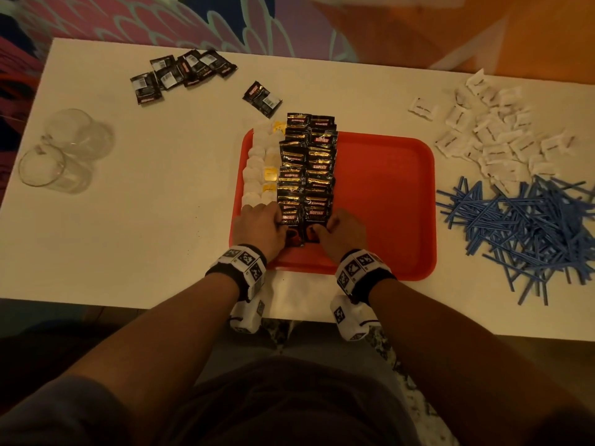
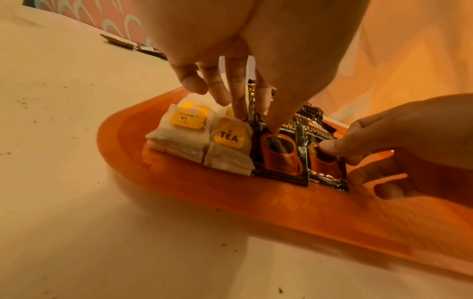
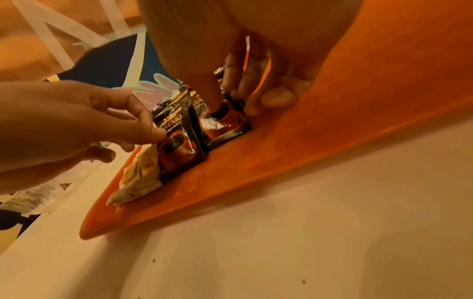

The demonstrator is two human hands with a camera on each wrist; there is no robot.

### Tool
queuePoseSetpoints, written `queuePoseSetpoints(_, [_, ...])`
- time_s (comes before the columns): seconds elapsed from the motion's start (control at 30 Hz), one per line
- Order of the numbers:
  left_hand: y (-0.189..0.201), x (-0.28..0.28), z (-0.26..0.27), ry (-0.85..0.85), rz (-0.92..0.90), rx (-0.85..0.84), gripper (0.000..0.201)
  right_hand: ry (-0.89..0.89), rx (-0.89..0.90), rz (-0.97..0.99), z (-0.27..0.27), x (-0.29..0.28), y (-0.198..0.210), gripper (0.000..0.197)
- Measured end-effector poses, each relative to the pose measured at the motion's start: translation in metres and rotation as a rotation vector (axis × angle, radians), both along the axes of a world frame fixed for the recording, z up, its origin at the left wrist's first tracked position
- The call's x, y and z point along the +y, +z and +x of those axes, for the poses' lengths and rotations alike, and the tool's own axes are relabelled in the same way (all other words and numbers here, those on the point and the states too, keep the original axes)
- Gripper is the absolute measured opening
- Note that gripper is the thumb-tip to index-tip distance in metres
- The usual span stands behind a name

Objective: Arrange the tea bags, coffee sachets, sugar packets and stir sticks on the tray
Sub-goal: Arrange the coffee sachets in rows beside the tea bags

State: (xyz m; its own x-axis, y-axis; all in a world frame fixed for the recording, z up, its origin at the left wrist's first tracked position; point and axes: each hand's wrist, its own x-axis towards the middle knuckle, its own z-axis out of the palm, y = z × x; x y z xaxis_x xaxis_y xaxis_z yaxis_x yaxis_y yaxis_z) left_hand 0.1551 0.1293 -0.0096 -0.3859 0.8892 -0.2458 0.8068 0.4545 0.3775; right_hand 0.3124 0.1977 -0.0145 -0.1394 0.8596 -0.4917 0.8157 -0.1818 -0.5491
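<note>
Your left hand point(image 1: 260, 227) and right hand point(image 1: 342, 232) each press a thumb on the nearest sachet of the 2 coffee sachet rows point(image 1: 306, 175), fingers spread along the outer edges; neither grip pinches. Squeeze both rows together gently and evenly so they sit flush beside the tea bags point(image 1: 260, 165) on the tray point(image 1: 386, 201), without buckling the overlaps.

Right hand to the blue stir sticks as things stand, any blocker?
Probably yes. The stir sticks lie loose on the table on the right hand's side, past the tray rim. Only bare tray lies between. The hand would first have to leave the coffee sachets.
</note>
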Motion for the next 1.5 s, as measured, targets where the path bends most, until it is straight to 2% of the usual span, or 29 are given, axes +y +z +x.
queuePoseSetpoints(0.23, [0.012,0.007,-0.026,0.034,0.077,-0.107,0.014,0.015,0.001,-0.002,0.003,0.008,0.009,0.025])
queuePoseSetpoints(0.37, [0.016,0.029,-0.071,0.032,0.010,-0.105,0.032,0.015,0.016,0.033,-0.003,0.014,0.015,0.022])
queuePoseSetpoints(0.47, [0.019,0.059,-0.108,-0.006,-0.110,-0.044,0.042,0.022,0.037,0.058,-0.013,0.018,0.022,0.019])
queuePoseSetpoints(0.57, [0.018,0.097,-0.144,-0.121,-0.219,0.061,0.048,0.010,0.094,0.070,-0.027,0.018,0.029,0.015])
queuePoseSetpoints(0.67, [0.013,0.137,-0.168,-0.304,-0.247,0.170,0.050,0.027,0.084,0.126,-0.042,0.017,0.033,0.015])
queuePoseSetpoints(0.9, [-0.010,0.195,-0.179,-0.518,-0.366,0.292,0.056,0.004,0.072,0.188,-0.073,0.014,0.036,0.016])
queuePoseSetpoints(1.07, [-0.011,0.208,-0.217,-0.483,-0.322,0.358,0.054,0.008,0.066,0.204,-0.094,0.017,0.035,0.015])
queuePoseSetpoints(1.23, [-0.014,0.214,-0.276,-0.288,-0.409,0.235,0.053,0.001,0.093,0.200,-0.116,0.018,0.037,0.019])
queuePoseSetpoints(1.33, [-0.024,0.196,-0.295,-0.275,-0.424,0.140,0.055,0.009,0.097,0.192,-0.130,0.017,0.040,0.018])
queuePoseSetpoints(1.5, [-0.034,0.137,-0.280,-0.304,-0.348,0.160,0.057,0.075,0.077,0.068,-0.164,0.021,0.042,0.020])
